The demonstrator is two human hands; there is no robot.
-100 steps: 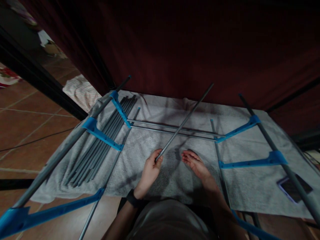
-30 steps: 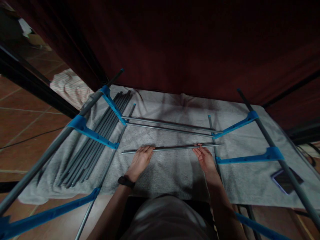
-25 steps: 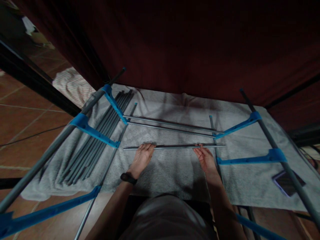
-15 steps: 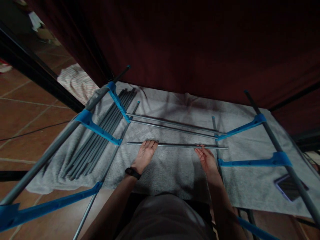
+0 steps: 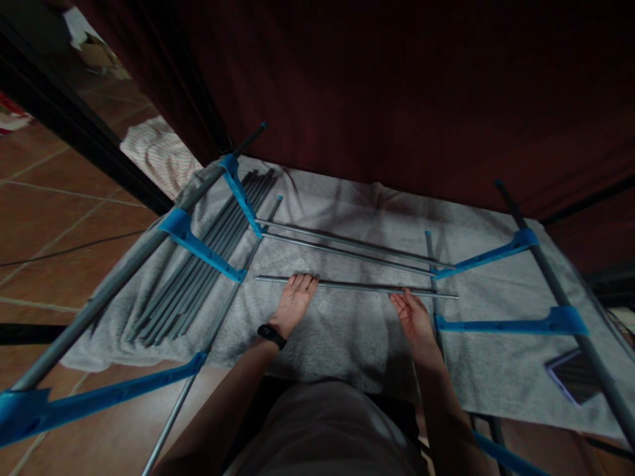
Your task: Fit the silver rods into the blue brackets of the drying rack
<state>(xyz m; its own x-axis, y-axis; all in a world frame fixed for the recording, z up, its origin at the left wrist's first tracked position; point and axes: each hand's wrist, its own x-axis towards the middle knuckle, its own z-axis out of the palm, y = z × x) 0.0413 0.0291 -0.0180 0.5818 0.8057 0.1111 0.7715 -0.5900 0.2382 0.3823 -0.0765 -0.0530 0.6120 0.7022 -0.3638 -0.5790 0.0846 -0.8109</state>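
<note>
A thin grey metal rod (image 5: 356, 285) lies crosswise in front of me, between the two side frames. My left hand (image 5: 296, 299) is closed over it left of its middle, knuckles up. My right hand (image 5: 411, 316) pinches it nearer the right end, thumb and fingertips around it. Both rod ends are free. Just beyond, two crosswise rods (image 5: 347, 246) span from a blue plastic bracket (image 5: 241, 198) on the left frame to a blue bracket (image 5: 489, 254) on the right frame.
Several loose grey tubes (image 5: 208, 258) lie bundled on the grey blanket (image 5: 317, 344) at the left. A phone (image 5: 575, 375) rests at the right, partly behind the right frame's tube (image 5: 548, 281). A dark red curtain (image 5: 387, 92) hangs behind.
The view has shifted slightly, so everything sits a little differently in it. Both hands keep their hold on the rod, which has hardly moved against the frames.
</note>
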